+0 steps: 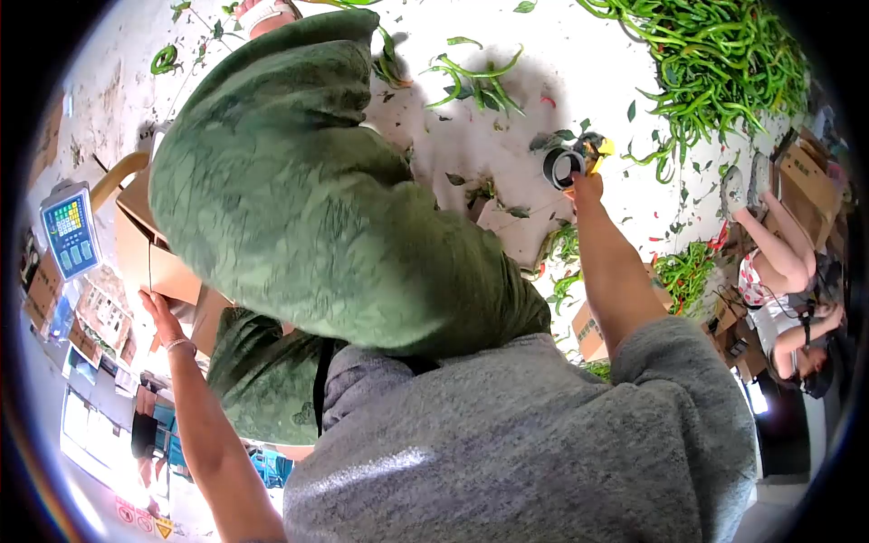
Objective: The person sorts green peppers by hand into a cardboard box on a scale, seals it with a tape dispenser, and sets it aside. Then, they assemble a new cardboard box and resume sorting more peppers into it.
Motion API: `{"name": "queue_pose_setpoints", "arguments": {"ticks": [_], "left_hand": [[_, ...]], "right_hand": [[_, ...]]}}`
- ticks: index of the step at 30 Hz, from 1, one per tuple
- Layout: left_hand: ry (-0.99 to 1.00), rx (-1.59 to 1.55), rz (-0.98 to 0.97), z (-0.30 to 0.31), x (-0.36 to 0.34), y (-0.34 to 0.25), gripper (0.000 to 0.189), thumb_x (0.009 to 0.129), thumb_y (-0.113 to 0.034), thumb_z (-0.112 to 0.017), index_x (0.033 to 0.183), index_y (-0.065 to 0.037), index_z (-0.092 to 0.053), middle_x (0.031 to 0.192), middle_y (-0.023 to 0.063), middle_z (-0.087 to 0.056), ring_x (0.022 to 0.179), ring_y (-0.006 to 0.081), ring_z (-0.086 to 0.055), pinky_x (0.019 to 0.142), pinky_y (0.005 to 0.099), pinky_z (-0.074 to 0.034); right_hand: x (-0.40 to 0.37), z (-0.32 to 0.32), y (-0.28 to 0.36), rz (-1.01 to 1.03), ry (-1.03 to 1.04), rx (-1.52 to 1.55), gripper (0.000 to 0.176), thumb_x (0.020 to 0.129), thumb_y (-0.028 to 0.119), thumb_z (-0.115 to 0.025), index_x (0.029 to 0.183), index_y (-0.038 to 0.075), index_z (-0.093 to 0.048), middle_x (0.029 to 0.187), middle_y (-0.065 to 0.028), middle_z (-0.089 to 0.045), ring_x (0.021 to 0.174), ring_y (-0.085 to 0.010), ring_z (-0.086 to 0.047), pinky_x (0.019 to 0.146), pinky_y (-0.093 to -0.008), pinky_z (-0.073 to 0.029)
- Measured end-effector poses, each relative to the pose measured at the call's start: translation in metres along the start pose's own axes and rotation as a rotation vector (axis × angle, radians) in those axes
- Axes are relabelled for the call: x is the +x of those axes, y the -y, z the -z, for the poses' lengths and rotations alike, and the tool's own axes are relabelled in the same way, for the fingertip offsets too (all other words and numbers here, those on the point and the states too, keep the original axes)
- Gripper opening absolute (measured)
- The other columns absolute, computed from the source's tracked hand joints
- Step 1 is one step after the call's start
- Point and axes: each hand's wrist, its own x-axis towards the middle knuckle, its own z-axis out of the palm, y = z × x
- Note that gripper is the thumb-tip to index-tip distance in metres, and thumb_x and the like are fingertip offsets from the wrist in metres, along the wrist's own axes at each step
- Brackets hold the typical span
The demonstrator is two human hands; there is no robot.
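Observation:
My right hand (587, 187) is closed around what looks like a tape dispenser (593, 149) with yellow and black parts and a grey, ring-like roll at its side. It is held over the pale floor, which is strewn with leaves and a few green peppers (484, 81). On the left, my left hand (163, 319) rests with its fingers stretched out against the side of a brown cardboard box (158, 267). My raised leg in green trousers hides part of that box. Between the two hands lie my legs and grey shirt.
A big heap of green chili peppers (724, 63) covers the floor at upper right, with a smaller pile (685, 276) below it. A digital scale display (71, 231) stands at far left. Another person (783, 281) sits at the right edge, near cardboard boxes (810, 185).

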Motion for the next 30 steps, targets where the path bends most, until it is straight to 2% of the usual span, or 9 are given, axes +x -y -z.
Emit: {"name": "queue_pose_setpoints", "arguments": {"ticks": [4,11,13,15,19,20,23,27,30], "left_hand": [[0.033,0.257,-0.263,0.008,0.029,0.032,0.068,0.095,-0.046,-0.038,0.146,-0.006,-0.016,0.15,0.0215,-0.013,0.14,0.0315,-0.01,0.112,0.0362,-0.014],[-0.025,0.568,-0.376,-0.003,0.021,0.019,0.047,0.094,-0.027,-0.043,0.136,-0.006,-0.038,0.142,0.0181,-0.034,0.132,0.0387,-0.027,0.108,0.0439,-0.025],[0.062,1.327,-0.499,-0.009,0.01,0.007,0.04,0.095,-0.025,-0.037,0.129,-0.004,-0.043,0.143,0.0178,-0.03,0.128,0.036,-0.033,0.108,0.0451,-0.026],[-0.057,0.674,-0.319,-0.01,-0.013,-0.019,0.053,0.093,-0.035,-0.04,0.134,-0.002,-0.037,0.144,0.0173,-0.03,0.134,0.0345,-0.026,0.109,0.0419,-0.025],[0.013,0.663,-0.351,0.003,-0.023,-0.015,0.068,0.089,-0.05,-0.041,0.146,-0.02,-0.019,0.153,0.0027,-0.015,0.14,0.0279,-0.015,0.111,0.0462,-0.018],[0.048,0.711,-0.35,0.009,-0.027,-0.018,0.069,0.089,-0.05,-0.041,0.146,-0.022,-0.016,0.153,0.0013,-0.012,0.14,0.0278,-0.013,0.111,0.0481,-0.016],[0.14,0.815,-0.382,0.028,-0.028,-0.019,0.071,0.09,-0.052,-0.039,0.147,-0.026,-0.008,0.154,-0.0018,-0.005,0.141,0.0281,-0.008,0.111,0.053,-0.012],[0.172,0.755,-0.461,0.034,-0.018,-0.008,0.07,0.091,-0.052,-0.039,0.147,-0.029,-0.005,0.155,-0.0022,0.0,0.141,0.0322,-0.002,0.109,0.0582,-0.008],[0.108,0.637,-0.525,0.018,-0.009,0.009,0.069,0.09,-0.051,-0.04,0.147,-0.031,-0.006,0.154,-0.0014,0.0,0.141,0.0331,0.0,0.107,0.0605,-0.005]], "right_hand": [[-0.055,0.033,0.081,-0.041,0.3,0.356,0.03,0.076,0.001,-0.062,0.102,0.004,-0.048,0.094,-0.0129,-0.06,0.07,-0.0246,-0.064,0.052,-0.0334,-0.058],[-0.213,0.051,0.222,0.699,0.693,0.607,0.049,0.075,-0.003,-0.057,0.123,0.004,-0.047,0.102,-0.0053,-0.061,0.085,-0.0157,-0.062,0.072,-0.0272,-0.053],[-0.223,0.047,0.246,0.808,0.791,0.547,0.051,0.074,0.004,-0.059,0.123,0.002,-0.045,0.102,-0.0062,-0.06,0.086,-0.0163,-0.061,0.077,-0.0283,-0.051],[-0.251,0.044,0.272,0.91,1.034,0.621,0.059,0.08,0.017,-0.059,0.131,-0.002,-0.039,0.12,-0.0136,-0.056,0.104,-0.0253,-0.059,0.091,-0.0383,-0.048],[-0.363,0.024,0.319,0.742,1.405,0.882,0.072,0.082,0.031,-0.062,0.137,-0.003,-0.031,0.136,-0.0211,-0.041,0.127,-0.0367,-0.039,0.106,-0.0527,-0.028],[-0.388,0.015,0.329,0.673,1.63,0.813,0.05,0.083,0.024,-0.063,0.124,-0.002,-0.049,0.125,-0.0154,-0.054,0.117,-0.0307,-0.05,0.106,-0.0469,-0.031],[-0.44,-0.032,0.35,0.692,1.765,0.663,0.041,0.081,0.022,-0.062,0.112,-0.005,-0.058,0.108,-0.0169,-0.063,0.103,-0.0301,-0.058,0.097,-0.0435,-0.041],[-0.59,-0.097,0.338,1.036,1.485,0.115,0.043,0.078,0.024,-0.068,0.109,-0.002,-0.054,0.09,-0.0073,-0.064,0.076,-0.0152,-0.062,0.068,-0.0264,-0.052],[-0.66,-0.169,0.319,1.581,1.224,-0.045,0.074,0.064,0.027,-0.082,0.118,-0.001,-0.04,0.099,-0.0089,-0.056,0.089,-0.0165,-0.056,0.079,-0.0291,-0.048]]}}
